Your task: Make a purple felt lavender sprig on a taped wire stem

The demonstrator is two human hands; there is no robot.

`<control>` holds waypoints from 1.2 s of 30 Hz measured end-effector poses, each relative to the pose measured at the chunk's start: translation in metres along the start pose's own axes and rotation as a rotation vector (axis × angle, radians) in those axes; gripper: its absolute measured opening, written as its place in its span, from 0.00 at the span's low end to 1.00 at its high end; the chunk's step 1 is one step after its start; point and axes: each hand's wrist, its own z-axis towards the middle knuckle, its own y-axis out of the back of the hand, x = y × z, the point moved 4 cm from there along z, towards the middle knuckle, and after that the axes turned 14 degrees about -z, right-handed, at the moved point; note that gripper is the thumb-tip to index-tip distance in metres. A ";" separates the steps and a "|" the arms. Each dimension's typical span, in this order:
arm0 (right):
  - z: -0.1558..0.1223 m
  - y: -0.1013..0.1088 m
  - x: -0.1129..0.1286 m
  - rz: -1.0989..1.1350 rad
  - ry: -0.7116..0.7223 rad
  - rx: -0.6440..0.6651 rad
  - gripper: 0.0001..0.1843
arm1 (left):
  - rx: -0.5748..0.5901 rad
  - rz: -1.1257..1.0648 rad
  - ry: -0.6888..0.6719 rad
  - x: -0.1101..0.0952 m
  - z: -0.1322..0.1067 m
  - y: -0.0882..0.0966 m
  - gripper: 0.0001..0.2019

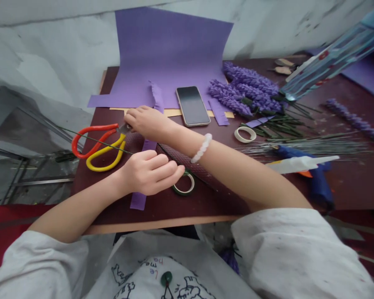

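My left hand (152, 171) is closed around a thin green wire stem (102, 142), whose long end sticks out to the left across the scissors handles. My right hand (148, 122) reaches across to the left, its fingers bent over the metal part of the scissors (107, 165) with one red and one yellow handle. The blades are hidden under that hand. A purple paper strip (139, 201) runs beneath both hands, and a crinkled purple piece (156, 94) stands just behind the right hand. Beside my left fingertips lies a roll of green tape (191, 185).
A large purple sheet (174, 50) leans against the wall, with a phone (193, 106) in front. To the right are purple flower sprigs (249, 85), a white tape roll (245, 134), several bare wires (324, 145), and a blue glue gun (319, 182) near a white nozzle bottle (299, 164).
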 end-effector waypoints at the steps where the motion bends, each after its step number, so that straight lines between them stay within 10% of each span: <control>1: -0.006 0.004 -0.006 -0.013 -0.019 -0.007 0.17 | 0.002 -0.004 0.001 0.000 0.000 0.000 0.04; 17: -0.106 -0.015 -0.084 0.092 -0.407 0.060 0.16 | 0.020 0.001 0.029 0.003 -0.004 -0.006 0.03; 28: -0.083 -0.021 -0.080 -0.067 -0.373 0.129 0.16 | 0.020 0.003 0.048 0.005 -0.006 -0.006 0.03; 36: -0.023 -0.013 -0.024 0.094 -0.206 0.251 0.20 | -0.001 -0.009 0.036 0.004 -0.006 -0.006 0.05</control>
